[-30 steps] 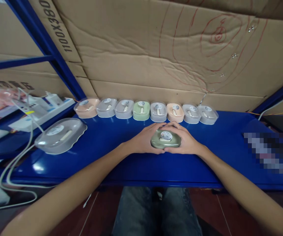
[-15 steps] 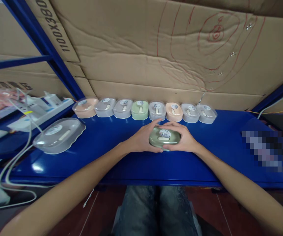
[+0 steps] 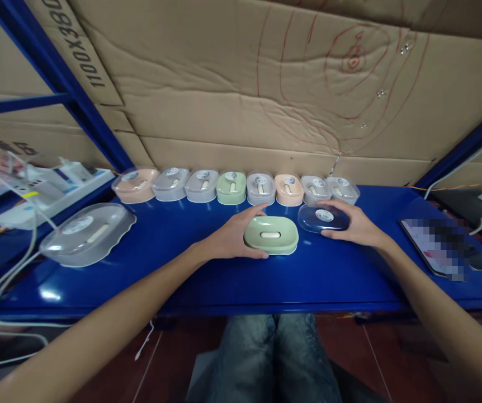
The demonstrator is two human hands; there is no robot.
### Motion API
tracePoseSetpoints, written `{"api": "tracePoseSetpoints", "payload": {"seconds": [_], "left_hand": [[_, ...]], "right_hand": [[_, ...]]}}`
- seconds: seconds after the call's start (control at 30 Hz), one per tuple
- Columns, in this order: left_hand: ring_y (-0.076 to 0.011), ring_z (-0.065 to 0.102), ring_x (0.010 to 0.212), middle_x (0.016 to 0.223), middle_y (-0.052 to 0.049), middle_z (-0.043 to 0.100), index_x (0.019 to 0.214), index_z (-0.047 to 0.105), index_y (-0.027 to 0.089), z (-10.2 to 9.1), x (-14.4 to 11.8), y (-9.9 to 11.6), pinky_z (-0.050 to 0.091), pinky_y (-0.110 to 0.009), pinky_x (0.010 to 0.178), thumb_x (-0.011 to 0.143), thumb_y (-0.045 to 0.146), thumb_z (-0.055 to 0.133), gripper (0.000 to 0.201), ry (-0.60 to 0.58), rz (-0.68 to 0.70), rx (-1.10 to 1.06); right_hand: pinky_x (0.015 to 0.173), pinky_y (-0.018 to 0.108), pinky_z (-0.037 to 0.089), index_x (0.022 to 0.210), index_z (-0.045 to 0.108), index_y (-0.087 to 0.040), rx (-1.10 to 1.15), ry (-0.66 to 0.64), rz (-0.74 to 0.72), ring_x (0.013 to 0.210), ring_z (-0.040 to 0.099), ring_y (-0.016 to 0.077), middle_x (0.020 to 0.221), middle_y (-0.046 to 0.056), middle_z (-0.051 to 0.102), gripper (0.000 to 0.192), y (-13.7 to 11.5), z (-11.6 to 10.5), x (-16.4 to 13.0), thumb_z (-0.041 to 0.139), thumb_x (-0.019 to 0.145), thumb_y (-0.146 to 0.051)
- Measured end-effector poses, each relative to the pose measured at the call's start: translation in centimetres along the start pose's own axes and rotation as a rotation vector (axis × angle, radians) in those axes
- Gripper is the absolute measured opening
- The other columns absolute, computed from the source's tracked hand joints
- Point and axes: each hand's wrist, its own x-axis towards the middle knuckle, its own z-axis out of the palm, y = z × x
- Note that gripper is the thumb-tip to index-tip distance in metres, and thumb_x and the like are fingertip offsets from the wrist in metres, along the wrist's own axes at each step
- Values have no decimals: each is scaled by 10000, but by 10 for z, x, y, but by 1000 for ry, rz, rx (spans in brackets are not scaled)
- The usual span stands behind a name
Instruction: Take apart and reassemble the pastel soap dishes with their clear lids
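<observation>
Green dish (image 3: 270, 235), light stiff plastic, sits gripped at its left edge by the left hand (image 3: 231, 240), while the right hand (image 3: 356, 225) pinches the clear lid (image 3: 323, 218) by its rim.

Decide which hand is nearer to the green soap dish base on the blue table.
Left. The left hand grips the green soap dish base at its left end; the right hand is off to its right, holding the clear lid.

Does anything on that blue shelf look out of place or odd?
One soap box stands apart from the row at the back: the left hand steadies its green base while the right hand holds its clear lid beside it. A larger box sits alone, left.
</observation>
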Motion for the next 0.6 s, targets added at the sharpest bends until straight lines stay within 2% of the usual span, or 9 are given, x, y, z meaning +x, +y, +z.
{"api": "tracePoseSetpoints", "payload": {"seconds": [0.2, 0.37, 0.5, 0.6], "left_hand": [[-446, 534, 1521, 1668, -164, 537, 1730, 341, 314, -2, -1, 1, 401, -655, 1268, 687, 610, 1001, 1269, -15, -14, 23], [-452, 496, 1555, 1703, -162, 504, 1726, 357, 284, -3, 0, 5, 379, -639, 1293, 697, 601, 991, 1249, -31, -39, 27], [-457, 485, 1565, 1709, -166, 499, 1718, 377, 276, -2, 1, 6, 376, -658, 1295, 705, 608, 973, 1221, -32, -33, 44], [-446, 452, 1595, 1738, -155, 467, 1707, 393, 278, -3, 2, 5, 347, -655, 1319, 712, 634, 962, 1200, -42, -31, 55]], "right_hand": [[1166, 662, 515, 1462, 680, -299, -131, -54, -27, 1326, 688, 387, 1451, 97, 746, 747, 16, 11, 3, 919, 793, -527], [1135, 658, 523, 1486, 683, -295, -202, -89, -47, 1303, 673, 404, 1450, 105, 746, 736, 22, 12, 6, 876, 825, -554], [1141, 684, 514, 1502, 672, -312, -228, -112, -83, 1319, 667, 410, 1474, 101, 735, 747, 20, 9, 8, 882, 821, -536], [1180, 715, 482, 1506, 669, -316, -233, -84, -117, 1367, 653, 425, 1490, 110, 720, 772, 8, 4, 11, 898, 806, -548]]}}
